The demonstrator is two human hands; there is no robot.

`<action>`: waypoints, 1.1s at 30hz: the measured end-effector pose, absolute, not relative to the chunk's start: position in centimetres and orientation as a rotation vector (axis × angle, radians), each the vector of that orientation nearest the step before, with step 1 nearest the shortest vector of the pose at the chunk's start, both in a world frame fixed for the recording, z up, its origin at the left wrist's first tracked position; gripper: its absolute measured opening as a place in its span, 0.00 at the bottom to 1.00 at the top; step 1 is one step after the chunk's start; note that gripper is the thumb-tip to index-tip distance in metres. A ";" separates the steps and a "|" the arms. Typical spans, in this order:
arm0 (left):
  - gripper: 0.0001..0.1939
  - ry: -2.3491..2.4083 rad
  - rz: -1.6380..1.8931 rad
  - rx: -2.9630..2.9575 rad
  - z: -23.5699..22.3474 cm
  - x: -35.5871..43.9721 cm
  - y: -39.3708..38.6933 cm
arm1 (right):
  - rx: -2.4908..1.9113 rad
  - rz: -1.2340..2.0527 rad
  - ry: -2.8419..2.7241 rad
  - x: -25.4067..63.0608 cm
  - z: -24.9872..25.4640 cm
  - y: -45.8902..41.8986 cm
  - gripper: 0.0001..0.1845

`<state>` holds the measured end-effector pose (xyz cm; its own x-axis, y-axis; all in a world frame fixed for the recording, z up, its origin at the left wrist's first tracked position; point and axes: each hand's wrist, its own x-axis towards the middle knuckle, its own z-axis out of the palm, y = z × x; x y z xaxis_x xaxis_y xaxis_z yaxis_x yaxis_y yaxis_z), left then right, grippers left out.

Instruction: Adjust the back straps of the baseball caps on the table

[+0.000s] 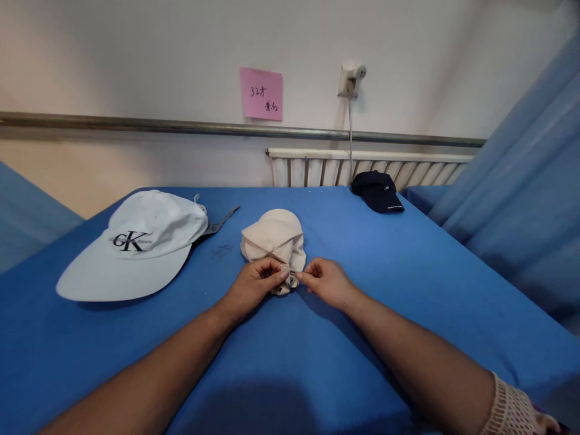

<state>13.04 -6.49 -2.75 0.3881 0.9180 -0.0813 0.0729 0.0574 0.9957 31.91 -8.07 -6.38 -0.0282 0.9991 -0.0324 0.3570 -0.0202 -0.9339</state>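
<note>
At centre, the beige cap (274,232): the left hand (254,283) pinches its strap (291,275); the right hand (327,284) meets it at the fingertips (grip unclear). Light, close pinching should control it best. Outward, on blue sheet (453,290): white cap (158,217) left, dark cap (378,192) right.

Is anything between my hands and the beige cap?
Nothing visible: left hand and right hand both meet the beige cap at its near side; the white cap lies left, the dark cap farther back, right.
</note>
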 end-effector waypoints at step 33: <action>0.16 0.974 0.836 1.263 -2.9 12.5 -5.9 | -1.387 1.139 -1.230 30.4 -6.9 -8.0 0.02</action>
<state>12.53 -5.94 -2.92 0.3764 0.9177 -0.1269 0.0136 0.1315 0.9912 30.35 -8.03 -6.93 0.0687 0.9959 -0.0590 0.1345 -0.0678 -0.9886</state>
